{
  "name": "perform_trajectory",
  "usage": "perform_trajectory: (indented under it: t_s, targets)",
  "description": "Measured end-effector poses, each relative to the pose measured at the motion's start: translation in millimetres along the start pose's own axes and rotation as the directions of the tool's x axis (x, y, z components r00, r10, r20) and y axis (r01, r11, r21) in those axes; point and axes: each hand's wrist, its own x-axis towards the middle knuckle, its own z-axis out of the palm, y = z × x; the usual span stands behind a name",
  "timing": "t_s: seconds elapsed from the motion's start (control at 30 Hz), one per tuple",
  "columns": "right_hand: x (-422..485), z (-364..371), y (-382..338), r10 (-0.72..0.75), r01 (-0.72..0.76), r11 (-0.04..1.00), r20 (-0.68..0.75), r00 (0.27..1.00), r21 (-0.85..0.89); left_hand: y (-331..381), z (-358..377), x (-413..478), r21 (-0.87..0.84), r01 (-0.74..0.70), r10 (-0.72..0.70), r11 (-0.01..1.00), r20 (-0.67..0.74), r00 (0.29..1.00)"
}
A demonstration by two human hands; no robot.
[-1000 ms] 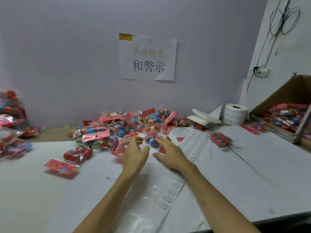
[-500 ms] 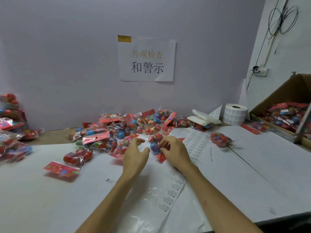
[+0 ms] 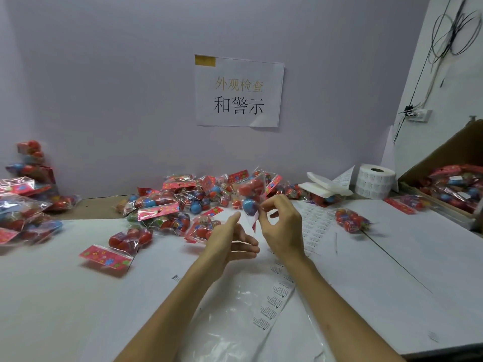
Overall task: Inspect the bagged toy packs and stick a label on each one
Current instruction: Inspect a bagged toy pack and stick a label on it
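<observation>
My tally from the head camera.

Hands: two, the left hand (image 3: 232, 241) and the right hand (image 3: 282, 226).

Toy packs I can separate: three, namely one raised pack (image 3: 251, 197), one lone pack (image 3: 351, 223) right of the label sheet (image 3: 316, 220), and one front pack (image 3: 128, 241) at the near left.

The central heap (image 3: 183, 202), the left pile (image 3: 23, 205) and the load in the carton (image 3: 449, 152) overlap too much for me to count; the heap looks like well over a dozen.

Singles: one label sheet, one label roll (image 3: 376, 180), one carton, one wall sign (image 3: 239, 91), one clear printed bag (image 3: 243, 317), one stack of white backing paper (image 3: 324, 185), one wall socket (image 3: 418, 115).
</observation>
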Motion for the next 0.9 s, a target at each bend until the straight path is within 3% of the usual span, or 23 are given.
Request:
perform_trajectory:
  t_s: [0.1,0.17,0.4,0.5,0.6,0.73,0.8,0.9]
  targets:
    - [2.0,-0.7,1.5,0.005,-0.005,1.000,-0.020,1.000,0.021,-0.8,-1.8,-2.3,0.009,0.082,-0.082,0.997,0.167,0.983]
    - [2.0,0.6,0.6,0.006,-0.006,0.998,0.005,1.000,0.057,-0.8,-1.9,-1.1,-0.053,0.087,-0.074,0.995,0.198,0.977]
    - [-0.3,2.3,-4.4,-0.029,0.006,0.986,0.138,0.990,0.168,-0.1,-10.8,7.5,-0.438,-0.074,0.073,0.896,-0.019,0.997]
    - [1.6,1.6,2.6,0.132,-0.165,0.971,0.185,0.974,0.172,2.5,-18.0,11.1,-0.469,-0.119,0.108,0.875,-0.050,0.993]
    - [5.9,-2.8,5.4,0.399,-0.485,0.824,0.309,0.863,0.292,3.0,-20.3,12.8,-0.386,-0.131,0.117,0.913,-0.060,0.991]
    - [12.3,-10.0,-1.1,0.508,-0.726,0.485,0.519,0.688,0.488,-1.6,-16.9,15.7,-0.284,-0.143,0.132,0.948,-0.058,0.990]
    - [12.7,-9.4,-3.2,0.483,-0.756,0.441,0.582,0.654,0.484,-3.3,-14.7,17.0,-0.222,-0.162,0.149,0.962,-0.074,0.986]
    - [9.5,-9.0,-6.8,0.435,-0.742,0.468,0.606,0.666,0.480,-4.8,-13.8,18.0,-0.147,-0.191,0.179,0.971,-0.088,0.980]
